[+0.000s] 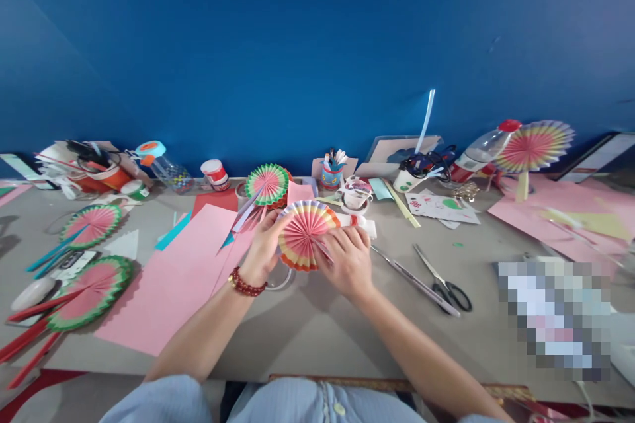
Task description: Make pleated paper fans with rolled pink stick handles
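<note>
A round pleated paper fan [301, 228], pink at its centre with yellow, orange and lilac toward the rim, is held up over the middle of the table. My left hand [264, 248] grips its left edge, a beaded red bracelet on the wrist. My right hand [348, 258] is closed on the fan's lower right part, its fingertips near the centre; what lies under those fingers is hidden. Just behind stands a green-edged pink fan [268, 185]. Pink paper sheets [173, 277] lie to the left of my left hand.
Right of my hands lie a long metal ruler-like tool [417, 279] and black-handled scissors [443, 282]. Green-edged fans [94, 291] lie at the left. Along the blue wall stand a pen cup [331, 175], a white cup [407, 177], a bottle [483, 151] and another fan [536, 145].
</note>
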Demonstrator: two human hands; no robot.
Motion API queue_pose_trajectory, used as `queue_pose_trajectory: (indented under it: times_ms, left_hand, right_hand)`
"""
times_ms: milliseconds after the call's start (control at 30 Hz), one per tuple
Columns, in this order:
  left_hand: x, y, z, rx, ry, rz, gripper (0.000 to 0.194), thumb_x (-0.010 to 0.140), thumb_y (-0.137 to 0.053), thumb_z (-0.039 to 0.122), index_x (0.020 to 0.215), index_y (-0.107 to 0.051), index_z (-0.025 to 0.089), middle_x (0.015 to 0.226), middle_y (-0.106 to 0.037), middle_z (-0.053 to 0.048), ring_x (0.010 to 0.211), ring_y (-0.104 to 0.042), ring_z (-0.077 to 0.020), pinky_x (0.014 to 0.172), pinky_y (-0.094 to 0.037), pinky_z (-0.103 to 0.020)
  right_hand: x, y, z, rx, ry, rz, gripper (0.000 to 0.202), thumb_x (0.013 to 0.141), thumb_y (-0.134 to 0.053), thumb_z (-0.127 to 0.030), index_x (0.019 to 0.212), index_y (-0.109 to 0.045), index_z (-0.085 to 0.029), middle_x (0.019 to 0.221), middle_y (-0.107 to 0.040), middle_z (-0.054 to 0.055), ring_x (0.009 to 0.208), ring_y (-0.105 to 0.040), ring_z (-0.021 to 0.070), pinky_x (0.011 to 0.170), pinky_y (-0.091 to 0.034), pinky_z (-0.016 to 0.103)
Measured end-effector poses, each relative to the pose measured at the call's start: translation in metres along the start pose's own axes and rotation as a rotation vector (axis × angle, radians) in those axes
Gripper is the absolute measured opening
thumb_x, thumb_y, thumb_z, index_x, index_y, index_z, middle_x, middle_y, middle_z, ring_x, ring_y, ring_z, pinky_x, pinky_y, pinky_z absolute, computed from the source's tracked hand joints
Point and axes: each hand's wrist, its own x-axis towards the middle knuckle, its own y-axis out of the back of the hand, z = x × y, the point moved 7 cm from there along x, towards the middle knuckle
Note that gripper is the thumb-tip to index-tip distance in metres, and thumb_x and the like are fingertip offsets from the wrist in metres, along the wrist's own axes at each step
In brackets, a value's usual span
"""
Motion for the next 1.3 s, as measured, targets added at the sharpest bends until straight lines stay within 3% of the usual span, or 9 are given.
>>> queue_pose_trajectory:
  times_ms: [200, 400, 600, 833, 1100, 1300]
  left_hand:
    - [0.002, 0.0, -0.004, -0.086, 0.016, 0.057, 0.037, 0.068, -0.084, 0.04, 0.095, -0.068, 0.022, 0.095, -0.074, -0.003, 0.082, -0.071, -0.0224, 0.073, -0.056, -0.031]
    - [0.0, -0.003, 0.001, -0.097, -0.02, 0.035, 0.034, 0.073, -0.081, 0.038, 0.101, -0.068, 0.023, 0.097, -0.074, -0.001, 0.084, -0.07, -0.021, 0.073, -0.055, -0.03]
    - [-0.001, -0.003, 0.0, -0.131, -0.014, 0.054, 0.029, 0.072, -0.083, 0.035, 0.094, -0.068, 0.023, 0.092, -0.074, 0.001, 0.079, -0.07, -0.0186, 0.073, -0.055, -0.028]
    - [-0.002, -0.004, 0.002, -0.093, -0.039, 0.051, 0.028, 0.073, -0.081, 0.039, 0.091, -0.068, 0.022, 0.096, -0.073, -0.001, 0.087, -0.07, -0.0206, 0.076, -0.055, -0.029]
    - [-0.002, -0.004, 0.002, -0.095, -0.047, 0.059, 0.029, 0.073, -0.082, 0.038, 0.092, -0.067, 0.023, 0.094, -0.073, 0.0, 0.084, -0.07, -0.0206, 0.076, -0.054, -0.03]
    - [-0.003, -0.009, 0.004, -0.09, -0.063, 0.029, 0.028, 0.075, -0.08, 0.039, 0.095, -0.068, 0.022, 0.094, -0.072, -0.001, 0.084, -0.07, -0.0204, 0.076, -0.055, -0.031]
  right_hand:
    - [0.007, 0.004, 0.0, -0.009, 0.061, 0.09, 0.008, 0.09, -0.061, -0.019, 0.083, -0.064, -0.022, 0.084, -0.071, 0.002, 0.082, -0.057, 0.0204, 0.089, -0.039, 0.04]
    - [0.013, 0.006, 0.001, 0.012, 0.046, 0.08, 0.006, 0.091, -0.061, -0.022, 0.086, -0.065, -0.022, 0.082, -0.071, 0.002, 0.08, -0.058, 0.0204, 0.088, -0.039, 0.04]
    - [0.017, 0.007, 0.0, 0.031, 0.066, 0.07, 0.006, 0.093, -0.061, -0.022, 0.09, -0.066, -0.023, 0.083, -0.071, 0.001, 0.081, -0.058, 0.02, 0.093, -0.038, 0.041]
    - [0.017, 0.003, -0.005, 0.048, 0.203, 0.067, 0.014, 0.092, -0.056, -0.018, 0.081, -0.063, -0.021, 0.078, -0.069, 0.003, 0.08, -0.056, 0.0204, 0.086, -0.04, 0.039]
    - [0.018, 0.007, -0.003, 0.007, 0.114, 0.075, 0.009, 0.094, -0.058, -0.021, 0.089, -0.065, -0.02, 0.082, -0.07, 0.004, 0.083, -0.058, 0.0207, 0.087, -0.038, 0.038]
    - [0.021, 0.003, -0.004, 0.031, 0.165, 0.037, 0.018, 0.093, -0.054, -0.016, 0.078, -0.062, -0.02, 0.075, -0.066, 0.004, 0.077, -0.055, 0.0196, 0.082, -0.038, 0.037]
